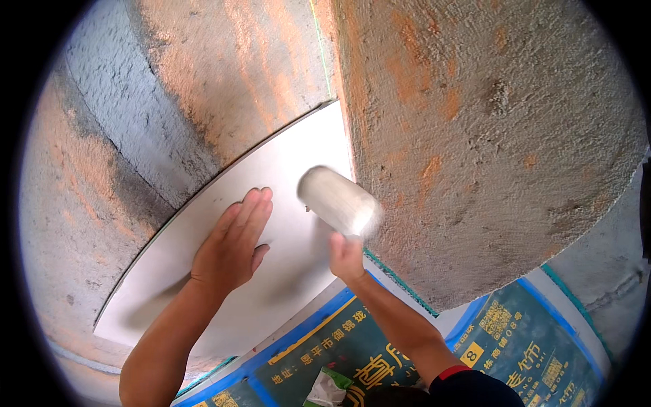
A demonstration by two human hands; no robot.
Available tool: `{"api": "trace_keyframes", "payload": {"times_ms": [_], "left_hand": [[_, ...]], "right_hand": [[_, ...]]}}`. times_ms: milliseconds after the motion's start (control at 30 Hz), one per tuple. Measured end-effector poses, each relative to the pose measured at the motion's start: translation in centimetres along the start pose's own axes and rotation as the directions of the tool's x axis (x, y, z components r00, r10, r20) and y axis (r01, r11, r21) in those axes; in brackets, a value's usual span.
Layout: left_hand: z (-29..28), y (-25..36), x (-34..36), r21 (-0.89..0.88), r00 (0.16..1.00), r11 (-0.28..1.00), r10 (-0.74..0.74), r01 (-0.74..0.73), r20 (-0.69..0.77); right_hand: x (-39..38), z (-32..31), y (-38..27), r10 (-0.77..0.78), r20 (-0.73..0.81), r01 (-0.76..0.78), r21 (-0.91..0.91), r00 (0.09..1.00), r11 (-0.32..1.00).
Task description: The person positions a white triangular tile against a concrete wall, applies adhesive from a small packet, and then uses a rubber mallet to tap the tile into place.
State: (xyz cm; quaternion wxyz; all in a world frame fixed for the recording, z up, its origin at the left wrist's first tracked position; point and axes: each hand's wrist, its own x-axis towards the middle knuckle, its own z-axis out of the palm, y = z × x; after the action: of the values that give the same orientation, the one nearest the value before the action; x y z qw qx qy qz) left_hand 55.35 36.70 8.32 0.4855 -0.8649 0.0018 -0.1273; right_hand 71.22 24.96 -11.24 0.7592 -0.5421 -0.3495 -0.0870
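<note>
A large white tile (298,146) is set against the rough wall, with its right end in the corner. My left hand (232,237) lies on the tile, fingers stretched out and the thumb apart. In my right hand (348,256) is a mallet (339,200) with a pale, thick cylinder head, slightly blurred by motion. The fist wraps round its handle, which is mostly hidden. The head overlaps the right part of the tile in view; whether it touches the tile I cannot tell.
A rough plastered wall (488,136) with orange streaks meets the tiled wall at the corner. Bare wall (237,74) with a grey band rises above the tile. Below lies dark green printed floor sheeting (315,356), edged with blue tape. A green-and-white packet (330,388) rests there.
</note>
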Motion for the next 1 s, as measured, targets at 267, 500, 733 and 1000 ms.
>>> {"api": "trace_keyframes", "payload": {"times_ms": [267, 500, 733, 1000], "left_hand": [[0.1, 0.0, -0.1, -0.079, 1.0, 0.997, -0.012, 0.011, -0.015], [-0.2, -0.1, -0.1, -0.042, 1.0, 0.999, -0.012, 0.012, 0.001], [0.8, 0.1, -0.4, -0.547, 0.99, 0.834, -0.125, 0.073, -0.059], [0.9, 7.9, -13.3, -0.494, 0.329, 0.327, -0.94, 0.806, -0.086]], "right_hand": [[0.1, 0.4, 1.2, 0.09, 0.049, -0.09, 0.01, 0.995, 0.996], [-0.4, 0.0, 2.2, 0.032, 0.001, -0.032, 0.08, 0.999, 0.996], [1.3, -1.7, 0.4, 0.042, 0.104, -0.012, -0.276, 0.994, 0.961], [1.9, -6.8, -3.6, 0.226, 0.428, -0.134, -0.235, 0.875, 0.963]]}}
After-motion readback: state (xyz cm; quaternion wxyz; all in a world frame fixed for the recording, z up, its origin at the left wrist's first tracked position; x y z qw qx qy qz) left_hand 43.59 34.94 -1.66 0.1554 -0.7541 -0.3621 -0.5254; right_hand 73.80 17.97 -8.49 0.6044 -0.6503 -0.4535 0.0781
